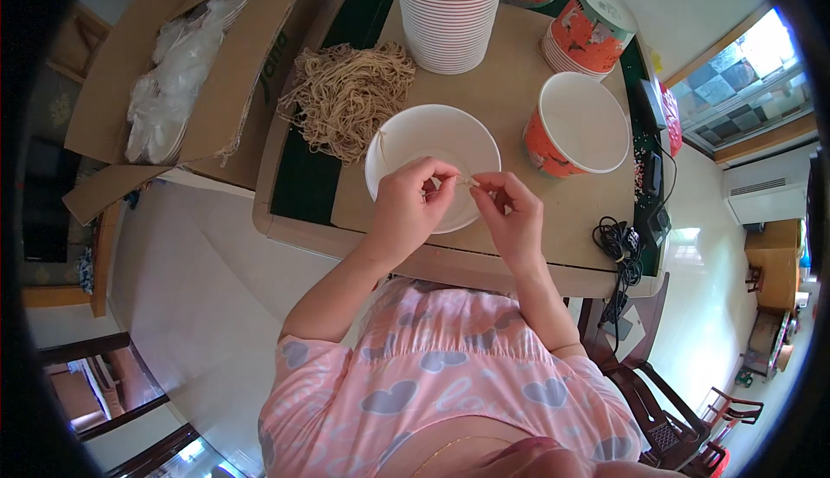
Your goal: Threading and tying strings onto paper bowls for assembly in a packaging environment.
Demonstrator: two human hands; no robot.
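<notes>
Over a round white paper bucket [424,128], my left hand [413,201] and my right hand [513,217] come close together. Each pinches a thin beige string [465,181], which shows in the small gap between my fingertips. A bit of similar string lies over the bucket's left rim; whether it is the same piece I cannot tell. Behind the bucket to the left is a tangled heap of beige string [350,98]. An orange printed bucket with a white inside [581,124] stands to the right, with its mouth towards me.
A tall stack of white-rimmed buckets [448,24] stands at the back of the table. Farther right are more orange buckets [595,28]. Black coiled cables [621,245] lie at the right edge. On the left an open cardboard box [220,72] holds plastic-wrapped white items [177,72].
</notes>
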